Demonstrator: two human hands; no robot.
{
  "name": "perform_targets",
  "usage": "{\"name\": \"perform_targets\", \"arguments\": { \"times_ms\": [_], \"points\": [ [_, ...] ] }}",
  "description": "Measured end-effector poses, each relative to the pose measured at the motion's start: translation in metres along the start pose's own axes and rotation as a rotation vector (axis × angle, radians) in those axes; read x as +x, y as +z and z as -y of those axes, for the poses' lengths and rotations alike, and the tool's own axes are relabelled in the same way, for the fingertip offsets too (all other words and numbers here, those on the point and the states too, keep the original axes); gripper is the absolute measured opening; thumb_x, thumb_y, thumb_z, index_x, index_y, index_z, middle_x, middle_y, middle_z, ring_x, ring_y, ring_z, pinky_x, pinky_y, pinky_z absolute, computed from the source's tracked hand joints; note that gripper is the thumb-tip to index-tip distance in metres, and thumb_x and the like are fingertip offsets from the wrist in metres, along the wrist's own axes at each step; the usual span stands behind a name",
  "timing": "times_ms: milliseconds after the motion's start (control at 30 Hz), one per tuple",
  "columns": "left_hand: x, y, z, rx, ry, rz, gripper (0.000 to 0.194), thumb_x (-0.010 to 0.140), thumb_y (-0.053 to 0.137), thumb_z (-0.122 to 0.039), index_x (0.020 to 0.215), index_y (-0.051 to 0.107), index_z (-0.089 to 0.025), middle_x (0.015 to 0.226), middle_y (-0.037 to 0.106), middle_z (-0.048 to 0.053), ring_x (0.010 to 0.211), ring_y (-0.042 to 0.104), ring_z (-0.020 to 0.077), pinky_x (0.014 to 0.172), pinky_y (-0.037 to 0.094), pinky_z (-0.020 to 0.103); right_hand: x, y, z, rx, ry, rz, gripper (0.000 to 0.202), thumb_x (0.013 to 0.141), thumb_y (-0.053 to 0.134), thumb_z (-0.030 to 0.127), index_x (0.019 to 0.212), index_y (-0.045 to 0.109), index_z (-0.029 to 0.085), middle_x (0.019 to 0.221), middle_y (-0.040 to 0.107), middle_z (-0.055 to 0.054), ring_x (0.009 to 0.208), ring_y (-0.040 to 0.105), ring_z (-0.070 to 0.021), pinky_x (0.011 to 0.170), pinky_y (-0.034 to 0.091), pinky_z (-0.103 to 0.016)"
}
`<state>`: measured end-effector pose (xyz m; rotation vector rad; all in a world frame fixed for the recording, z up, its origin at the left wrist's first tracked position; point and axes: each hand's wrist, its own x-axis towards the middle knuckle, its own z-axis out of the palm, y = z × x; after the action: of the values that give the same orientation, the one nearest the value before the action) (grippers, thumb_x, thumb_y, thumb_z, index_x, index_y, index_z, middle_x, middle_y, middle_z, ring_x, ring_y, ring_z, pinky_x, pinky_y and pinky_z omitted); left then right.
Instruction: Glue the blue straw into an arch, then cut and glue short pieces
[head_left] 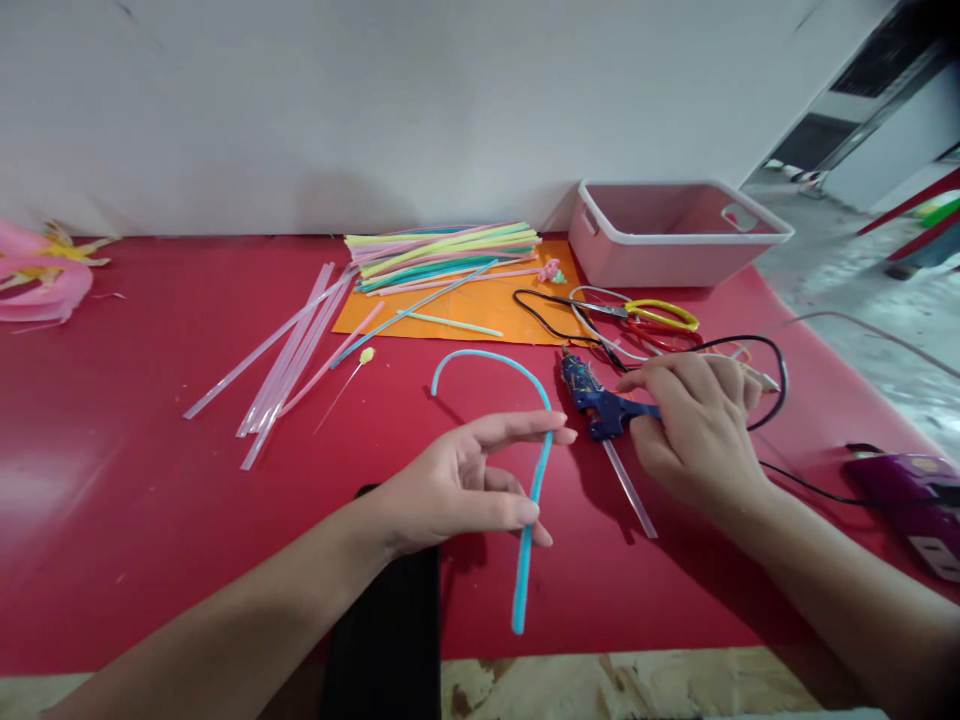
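Observation:
My left hand (480, 485) holds a light blue pipe cleaner (534, 475) between its fingers and thumb. The pipe cleaner's upper part curves over to the left like a hook, and its straight end points down toward the table's front edge. My right hand (694, 415) is wrapped round the handle of a dark blue glue gun (604, 405). The gun's nozzle points up and to the left, and a clear glue stick (630, 490) sticks out of its back end. A small gap separates the gun from the pipe cleaner.
Pipe cleaners (442, 255) lie bundled on an orange sheet (540, 325). Glue sticks (289, 360) and a yellow-tipped wire (366, 356) are left. A pink basket (675, 262), scissors (664, 313), cables and a purple device (907, 500) are right. A black object (390, 630) lies in front.

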<state>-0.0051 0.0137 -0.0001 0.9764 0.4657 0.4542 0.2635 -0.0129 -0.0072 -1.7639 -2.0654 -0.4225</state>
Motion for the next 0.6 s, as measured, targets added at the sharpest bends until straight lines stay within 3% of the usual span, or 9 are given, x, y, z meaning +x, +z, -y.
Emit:
{"name": "perform_targets", "arguments": {
  "times_ms": [67, 133, 267, 367, 467, 600],
  "points": [
    [0.001, 0.005, 0.003, 0.161, -0.066, -0.028, 0.063, 0.081, 0.075, -0.015, 0.140, 0.057, -0.030, 0.097, 0.077, 0.007, 0.066, 0.072, 0.0123, 0.054, 0.048, 0.016, -0.002, -0.006, 0.011, 0.190, -0.066, -0.061, 0.013, 0.083, 0.054, 0.015, 0.088, 0.063, 0.021, 0.094, 0.069, -0.012, 0.090, 0.058, -0.0308, 0.083, 0.043, -0.049],
    [0.001, 0.010, 0.007, 0.296, -0.087, -0.016, 0.064, 0.082, 0.070, -0.012, 0.142, 0.055, -0.025, 0.074, 0.072, 0.003, 0.061, 0.068, 0.0119, 0.052, 0.044, 0.016, -0.005, -0.010, 0.022, 0.422, -0.129, -0.047, 0.008, 0.086, 0.056, 0.017, 0.090, 0.061, 0.022, 0.086, 0.068, -0.008, 0.081, 0.061, -0.0243, 0.078, 0.048, -0.042],
    [0.001, 0.015, 0.015, 0.502, 0.040, 0.022, 0.060, 0.075, 0.068, -0.009, 0.133, 0.062, -0.019, 0.105, 0.072, 0.011, 0.067, 0.067, 0.0117, 0.061, 0.052, 0.021, -0.008, -0.015, 0.039, 0.792, 0.062, 0.168, 0.011, 0.092, 0.061, 0.029, 0.100, 0.060, 0.022, 0.077, 0.067, -0.002, 0.063, 0.061, -0.0149, 0.058, 0.049, -0.028],
    [0.000, 0.015, 0.017, 0.595, 0.102, 0.043, 0.054, 0.075, 0.068, -0.009, 0.128, 0.067, -0.019, 0.117, 0.068, 0.013, 0.067, 0.067, 0.0115, 0.060, 0.054, 0.023, -0.004, -0.019, 0.047, 0.929, 0.222, 0.310, 0.019, 0.090, 0.065, 0.039, 0.090, 0.064, 0.020, 0.067, 0.064, 0.000, 0.054, 0.056, -0.0123, 0.049, 0.043, -0.024],
    [0.000, 0.015, 0.016, 0.608, 0.116, 0.017, 0.046, 0.079, 0.069, -0.013, 0.124, 0.069, -0.020, 0.118, 0.069, 0.013, 0.068, 0.069, 0.0122, 0.059, 0.054, 0.022, 0.002, -0.023, 0.051, 0.936, 0.256, 0.339, 0.025, 0.090, 0.065, 0.040, 0.079, 0.068, 0.019, 0.063, 0.063, 0.000, 0.053, 0.052, -0.0112, 0.048, 0.040, -0.023],
    [0.001, 0.015, 0.013, 0.580, 0.137, -0.099, 0.031, 0.084, 0.074, -0.033, 0.110, 0.076, -0.016, 0.110, 0.073, 0.013, 0.074, 0.072, 0.0156, 0.063, 0.056, 0.024, 0.011, -0.028, 0.053, 0.989, 0.319, 0.344, 0.034, 0.090, 0.064, 0.049, 0.077, 0.071, 0.019, 0.058, 0.062, 0.001, 0.049, 0.052, -0.0114, 0.047, 0.040, -0.024]
  ]
}}
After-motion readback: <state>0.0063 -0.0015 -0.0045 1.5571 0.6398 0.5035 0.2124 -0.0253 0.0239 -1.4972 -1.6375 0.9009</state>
